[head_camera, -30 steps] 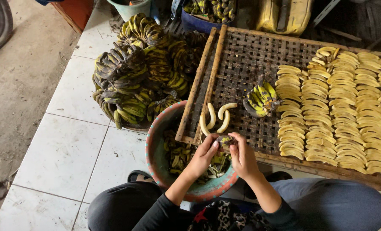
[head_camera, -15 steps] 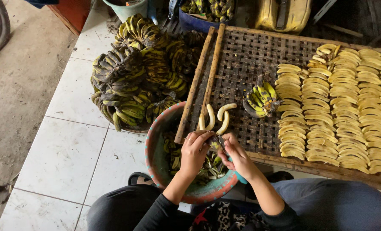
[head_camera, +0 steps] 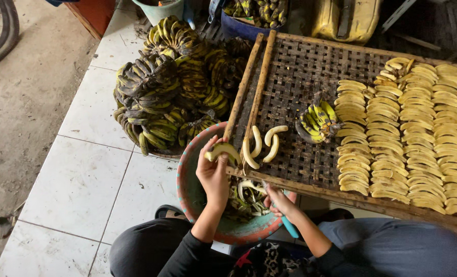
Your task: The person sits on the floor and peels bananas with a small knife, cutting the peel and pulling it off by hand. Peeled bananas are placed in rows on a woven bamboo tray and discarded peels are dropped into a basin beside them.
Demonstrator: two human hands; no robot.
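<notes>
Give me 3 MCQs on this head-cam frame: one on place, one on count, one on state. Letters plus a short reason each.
1. Where is the basin of peels?
A. on the woven tray
B. on the floor under the tray's near edge, before the person's knees
C. on top of the unpeeled pile

2. How many peeled bananas lie loose at the tray's near left corner, apart from the rows?
A. one
B. three
C. seven

3. What state is the banana in the left hand in?
A. peeled, pale
C. green, unpeeled
B. black, whole in skin

Answers:
1 B: the basin sits on the tiles, partly under the woven tray.
2 B: three loose peeled bananas lie by the bamboo poles.
3 A: the left hand holds a peeled banana, bare and pale yellow; the right hand holds a teal-handled tool.
</notes>
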